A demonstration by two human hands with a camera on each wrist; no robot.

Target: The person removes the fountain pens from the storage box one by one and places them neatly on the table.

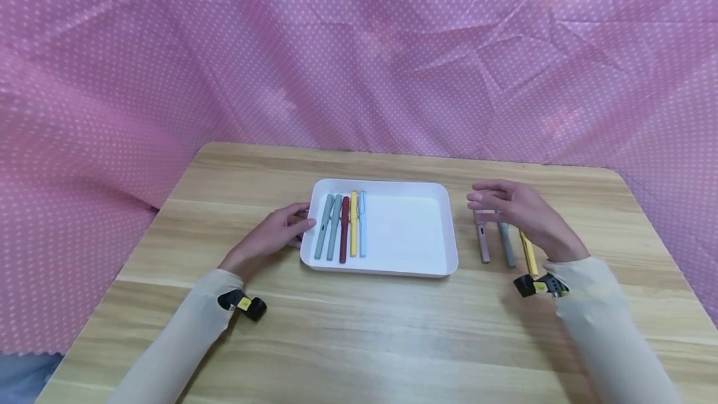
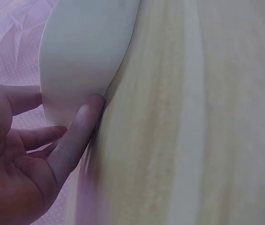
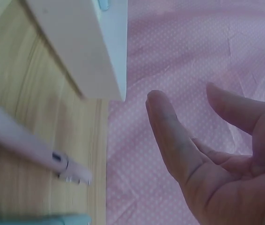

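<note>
My left hand (image 1: pixel 273 232) holds the left edge of a white tray (image 1: pixel 415 270), its thumb at the rim. Close by, the left wrist view shows fingertips against the tray's outer wall (image 2: pixel 88 51). Several pens lie side by side in the tray's left part: grey-green pens, a dark red pen (image 1: pixel 344 229), a yellow pen (image 1: pixel 353 224) and a light blue pen (image 1: pixel 363 226). Right of the tray, my right hand (image 1: pixel 518 211) hovers with thumb and fingers apart, holding nothing. It partly hides a lilac pen (image 1: pixel 483 245), a blue-grey pen (image 1: pixel 507 248) and another yellow pen (image 1: pixel 528 255).
The wooden table (image 1: pixel 359 341) has rounded back corners. A pink dotted curtain (image 1: pixel 359 67) hangs behind it and along both sides. Each wrist carries a small black camera, such as the one on the left wrist (image 1: pixel 244 304).
</note>
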